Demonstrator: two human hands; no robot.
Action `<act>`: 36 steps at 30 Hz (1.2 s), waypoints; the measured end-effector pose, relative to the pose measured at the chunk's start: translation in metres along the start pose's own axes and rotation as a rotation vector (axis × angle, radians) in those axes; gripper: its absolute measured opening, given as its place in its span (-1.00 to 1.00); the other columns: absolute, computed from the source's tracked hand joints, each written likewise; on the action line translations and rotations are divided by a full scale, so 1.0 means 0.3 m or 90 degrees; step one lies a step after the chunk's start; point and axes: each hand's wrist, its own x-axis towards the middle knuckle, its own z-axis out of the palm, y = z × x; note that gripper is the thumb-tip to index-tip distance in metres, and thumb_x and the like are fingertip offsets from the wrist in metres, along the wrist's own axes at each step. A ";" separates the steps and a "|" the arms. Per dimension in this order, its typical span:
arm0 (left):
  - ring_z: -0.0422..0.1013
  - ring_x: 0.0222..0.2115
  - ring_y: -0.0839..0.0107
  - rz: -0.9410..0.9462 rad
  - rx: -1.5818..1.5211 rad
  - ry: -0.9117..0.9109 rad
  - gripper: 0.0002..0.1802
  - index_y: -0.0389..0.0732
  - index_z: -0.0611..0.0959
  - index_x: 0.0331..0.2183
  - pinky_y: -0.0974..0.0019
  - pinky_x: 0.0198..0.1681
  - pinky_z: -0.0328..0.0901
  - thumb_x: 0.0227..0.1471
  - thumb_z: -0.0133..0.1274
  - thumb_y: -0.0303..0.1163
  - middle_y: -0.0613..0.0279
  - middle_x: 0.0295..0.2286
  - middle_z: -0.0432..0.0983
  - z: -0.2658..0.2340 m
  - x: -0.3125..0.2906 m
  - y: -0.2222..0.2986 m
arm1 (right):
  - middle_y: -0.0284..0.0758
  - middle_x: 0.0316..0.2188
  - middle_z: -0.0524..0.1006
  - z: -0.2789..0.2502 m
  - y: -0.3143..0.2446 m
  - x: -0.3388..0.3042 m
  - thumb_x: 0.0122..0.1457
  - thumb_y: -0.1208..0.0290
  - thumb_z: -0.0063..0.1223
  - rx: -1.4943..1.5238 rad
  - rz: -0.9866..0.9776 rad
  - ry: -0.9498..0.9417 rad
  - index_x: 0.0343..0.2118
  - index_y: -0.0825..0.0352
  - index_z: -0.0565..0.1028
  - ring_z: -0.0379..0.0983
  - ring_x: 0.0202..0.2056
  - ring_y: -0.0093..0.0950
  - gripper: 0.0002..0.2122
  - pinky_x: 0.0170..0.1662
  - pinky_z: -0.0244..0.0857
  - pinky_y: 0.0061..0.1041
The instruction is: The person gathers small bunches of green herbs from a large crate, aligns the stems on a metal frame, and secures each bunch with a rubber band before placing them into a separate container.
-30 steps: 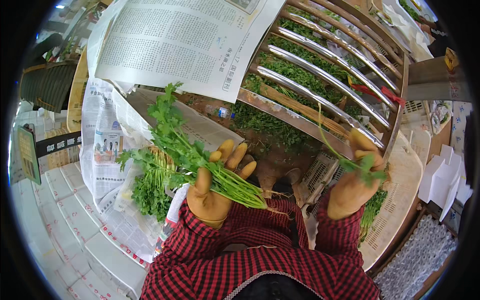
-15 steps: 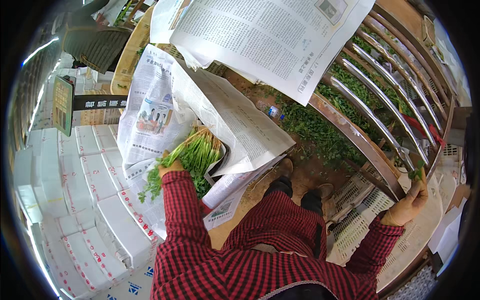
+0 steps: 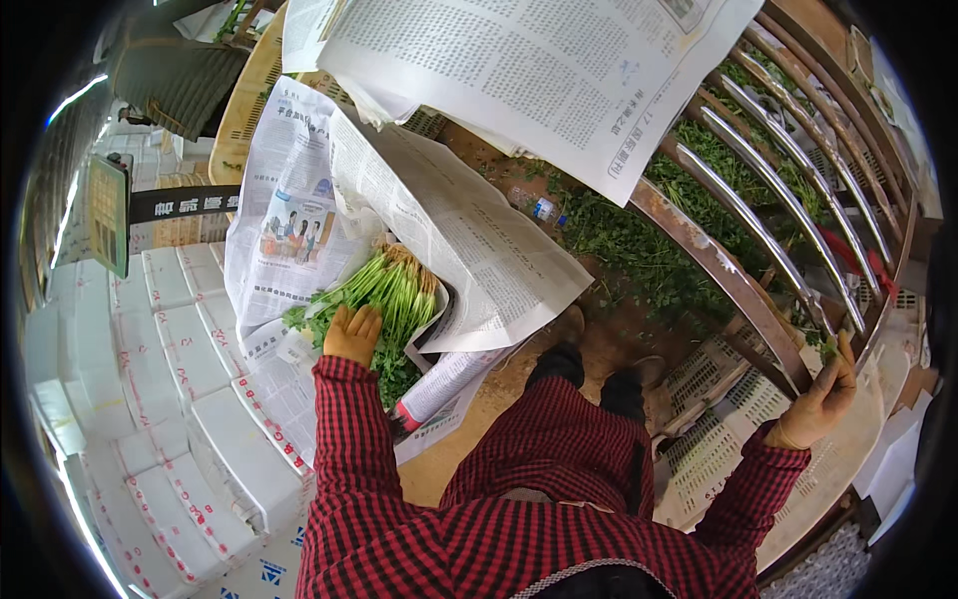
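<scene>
A bunch of leafy green herb [image 3: 398, 290] with pale roots lies in folded newspaper [image 3: 289, 215] at the left. Flat over its leafy side rests my left hand [image 3: 352, 334], fingers extended and nothing gripped. Beside the bunch is a printed paper roll [image 3: 454, 384] with a red end. Far to the right, my right hand [image 3: 820, 401] pinches a small green sprig [image 3: 827, 348] between thumb and fingers, by the lower end of the metal bars. The herb's lower part is partly hidden by paper.
White boxes [image 3: 225, 429] stand stacked at the left. Large newspaper sheets [image 3: 529, 80] cover the top middle. A slatted metal rack [image 3: 768, 215] runs along the right, with loose greens [image 3: 649, 245] on the ground beside it. A plastic bottle [image 3: 544, 210] lies there. Plastic crates [image 3: 709, 429] sit near my feet.
My left hand has moved onto the bunch's leaves, with its fingers straightened. My right hand has barely moved, still pinching the sprig. The whole view has shifted slightly.
</scene>
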 end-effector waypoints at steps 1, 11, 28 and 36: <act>0.52 -0.06 0.05 0.030 0.160 -0.019 -0.46 -0.30 0.29 0.25 0.08 -0.01 0.48 0.32 -0.03 -0.35 -0.15 0.06 0.49 0.029 -0.064 0.002 | 0.04 0.12 0.50 0.000 0.001 -0.007 0.43 0.38 -0.05 -0.009 -0.008 0.005 -0.31 0.47 0.41 0.43 0.06 -0.37 -0.77 0.20 0.23 -0.41; 0.39 -0.56 0.55 0.732 0.654 -0.167 -0.67 -0.34 0.59 0.03 0.43 -0.35 0.35 0.34 -0.13 -0.45 0.24 -0.58 0.56 0.461 -0.508 -0.079 | -0.04 -0.13 0.59 0.018 -0.261 -0.092 0.37 0.30 0.04 0.241 0.022 0.111 -0.33 0.39 0.45 0.56 -0.21 -0.34 -0.77 -0.14 0.43 -0.39; 0.62 -0.31 0.12 0.459 0.866 -1.324 -0.55 -0.35 0.65 -0.04 0.21 -0.19 0.48 -0.04 0.07 -0.71 0.04 -0.32 0.69 0.643 -1.097 -1.022 | 0.02 -0.22 0.57 0.128 0.023 -0.354 0.19 0.13 0.19 -0.251 0.358 -0.457 0.02 0.40 0.43 0.54 -0.23 -0.04 -0.52 -0.18 0.46 -0.15; 0.62 -0.28 0.15 0.331 0.883 -1.356 -0.58 -0.38 0.64 -0.03 0.21 -0.16 0.46 0.03 0.06 -0.69 -0.01 -0.30 0.69 0.646 -1.206 -1.244 | -0.20 -0.19 0.66 -0.742 0.081 -0.767 0.21 0.48 0.14 -0.105 0.514 0.108 -0.09 0.26 0.61 0.65 -0.23 -0.40 -0.78 -0.14 0.52 -0.46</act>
